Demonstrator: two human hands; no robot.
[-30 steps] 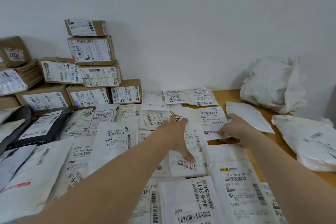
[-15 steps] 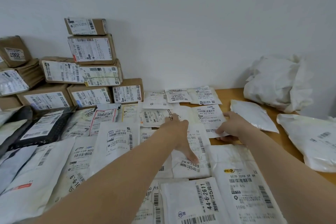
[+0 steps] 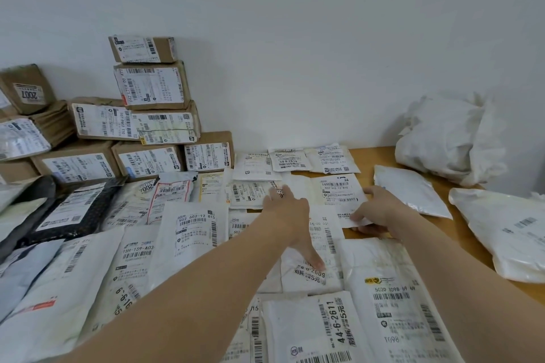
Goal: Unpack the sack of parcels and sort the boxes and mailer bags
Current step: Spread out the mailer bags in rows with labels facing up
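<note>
My left hand (image 3: 290, 215) lies flat, fingers spread, on mailer bags (image 3: 188, 233); my right hand (image 3: 380, 212) pinches the edge of a small white bag (image 3: 336, 187) toward the back edge of the desk (image 3: 370, 156), fingertips hidden underneath

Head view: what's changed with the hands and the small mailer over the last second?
Very little. The right hand still pinches the right edge of the small white labelled mailer bag and seems to have nudged it slightly left. The left hand stays flat on the neighbouring white mailer bags. The stacked brown cardboard boxes and the crumpled white sack are unchanged.
</note>
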